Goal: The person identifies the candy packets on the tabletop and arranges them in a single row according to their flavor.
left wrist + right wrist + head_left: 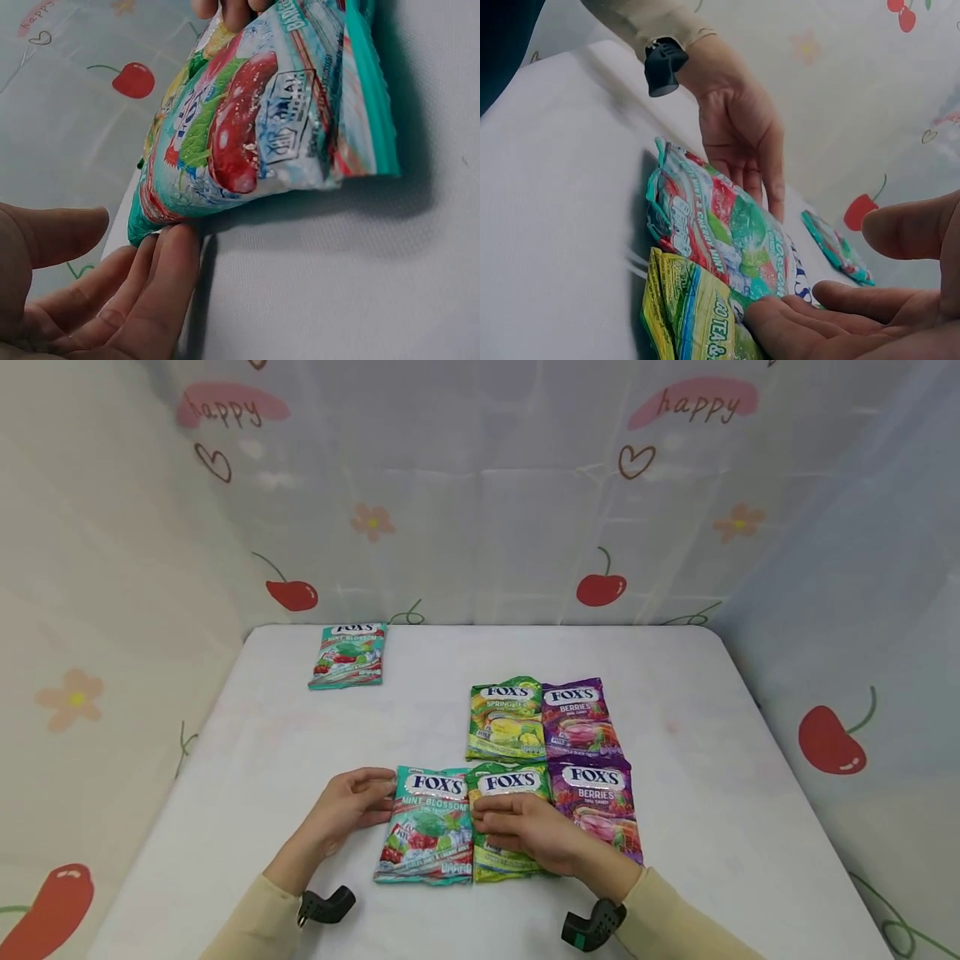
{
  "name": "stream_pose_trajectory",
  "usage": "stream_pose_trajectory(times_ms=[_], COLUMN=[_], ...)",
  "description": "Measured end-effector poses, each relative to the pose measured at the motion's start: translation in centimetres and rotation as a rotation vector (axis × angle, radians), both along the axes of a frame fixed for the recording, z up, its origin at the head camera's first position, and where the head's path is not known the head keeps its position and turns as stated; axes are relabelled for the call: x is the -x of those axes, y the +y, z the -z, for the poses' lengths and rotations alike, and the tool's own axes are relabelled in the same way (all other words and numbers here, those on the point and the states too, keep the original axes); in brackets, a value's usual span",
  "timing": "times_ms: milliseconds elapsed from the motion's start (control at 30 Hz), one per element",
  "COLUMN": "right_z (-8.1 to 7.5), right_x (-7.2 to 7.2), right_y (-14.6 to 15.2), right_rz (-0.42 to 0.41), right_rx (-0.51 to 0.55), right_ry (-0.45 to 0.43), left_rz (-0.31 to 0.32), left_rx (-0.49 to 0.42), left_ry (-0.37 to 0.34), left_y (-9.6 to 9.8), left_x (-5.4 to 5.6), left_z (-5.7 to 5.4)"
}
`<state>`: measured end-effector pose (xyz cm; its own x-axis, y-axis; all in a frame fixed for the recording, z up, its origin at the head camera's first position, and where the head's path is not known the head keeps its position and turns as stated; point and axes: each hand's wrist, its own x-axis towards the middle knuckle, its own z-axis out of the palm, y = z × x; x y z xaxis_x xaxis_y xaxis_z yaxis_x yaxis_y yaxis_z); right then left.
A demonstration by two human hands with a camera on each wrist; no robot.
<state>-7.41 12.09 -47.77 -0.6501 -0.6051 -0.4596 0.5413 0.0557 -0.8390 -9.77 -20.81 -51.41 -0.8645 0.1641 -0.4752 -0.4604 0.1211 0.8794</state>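
A teal Fox's mint blossom candy bag [427,827] lies flat at the front left of a group of candy bags. My left hand [351,810] has its fingertips at the bag's left edge, and in the left wrist view the thumb stands apart from the fingers. Beside it lies a green-yellow spring tea candy bag [506,863], partly covered by my right hand [536,831]. The right fingers reach across the green bag to its border with the teal one, fairly straight. To the right is a purple berries candy bag [600,810], its lower part partly behind the right wrist.
Behind the front row lie another spring tea bag [507,727] and another berries bag [579,720], side by side. A second mint blossom bag [348,658] lies near the table's back left corner. Patterned curtains [480,552] surround the white table [705,827].
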Motion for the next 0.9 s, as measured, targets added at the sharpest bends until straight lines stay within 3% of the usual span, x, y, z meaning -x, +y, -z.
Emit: stream_pose_trajectory(times_ms=[233, 400, 567, 900], right_z=[-0.5, -0.7, -0.7, -0.8], right_x=[-0.3, -0.6, -0.8, -0.9], right_y=[-0.1, -0.2, -0.2, -0.4], right_rz=[-0.003, 0.004, 0.015, -0.001], right_rx=[0.003, -0.003, -0.012, -0.017], right_ry=[0.012, 0.017, 0.010, 0.031], left_rz=[0.076, 0.090, 0.085, 0.057], left_rx=[0.341, 0.481, 0.519, 0.503], left_ry=[0.091, 0.167, 0.194, 0.200], left_y=[1.4, 2.3, 2.7, 2.4], left_x=[-0.7, -0.9, -1.0, -1.0], left_z=[0.0, -0.1, 0.1, 0.2])
